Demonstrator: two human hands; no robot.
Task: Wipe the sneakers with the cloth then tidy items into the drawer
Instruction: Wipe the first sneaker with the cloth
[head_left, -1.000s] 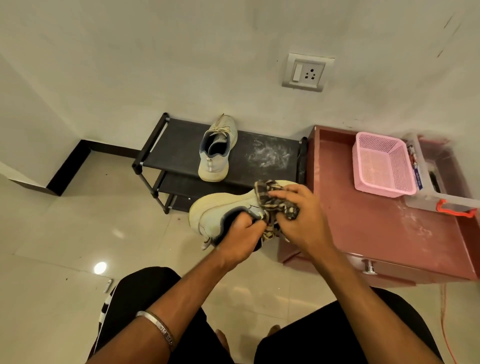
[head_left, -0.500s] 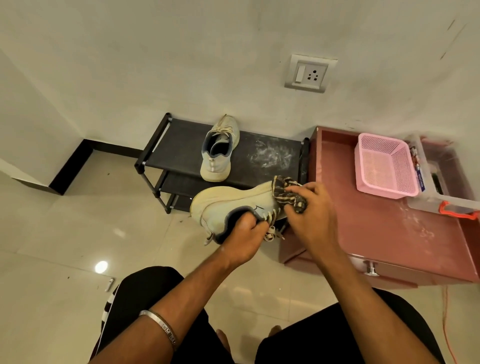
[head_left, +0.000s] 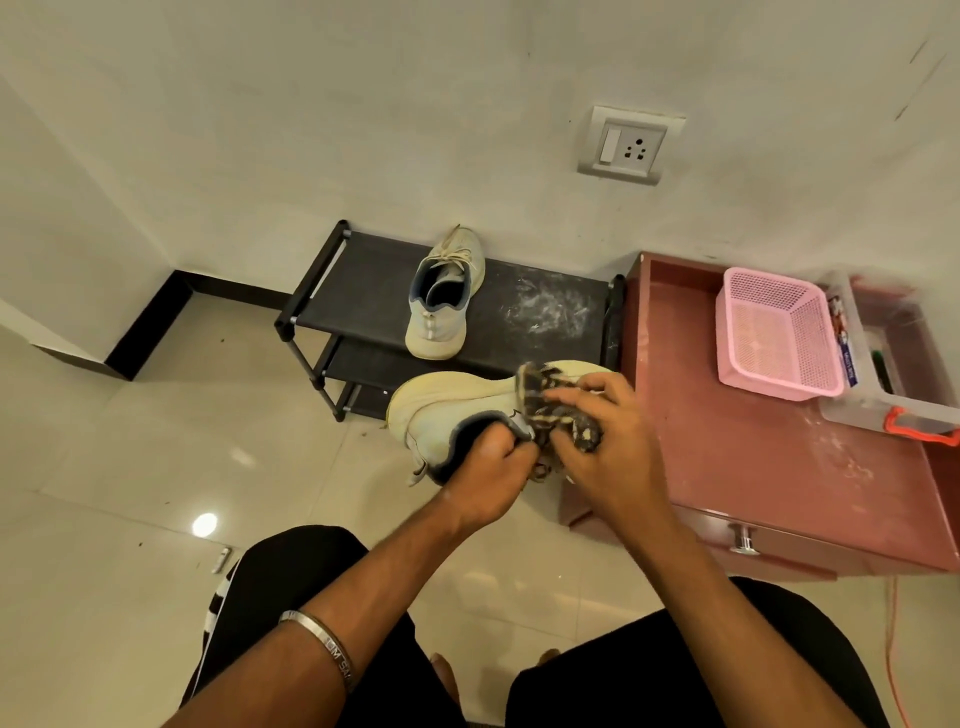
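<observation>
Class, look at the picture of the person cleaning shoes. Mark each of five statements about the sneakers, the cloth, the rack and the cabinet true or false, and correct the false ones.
1. The left hand grips the held sneaker at its opening. True.
2. The right hand holds a patterned cloth against that sneaker. True.
3. The second sneaker lies on the floor. False: it stands on the black shoe rack.
4. The pink basket is on the red cabinet. True.
5. The cabinet's drawer is pulled wide open. False: it looks closed, knob facing out.
</observation>
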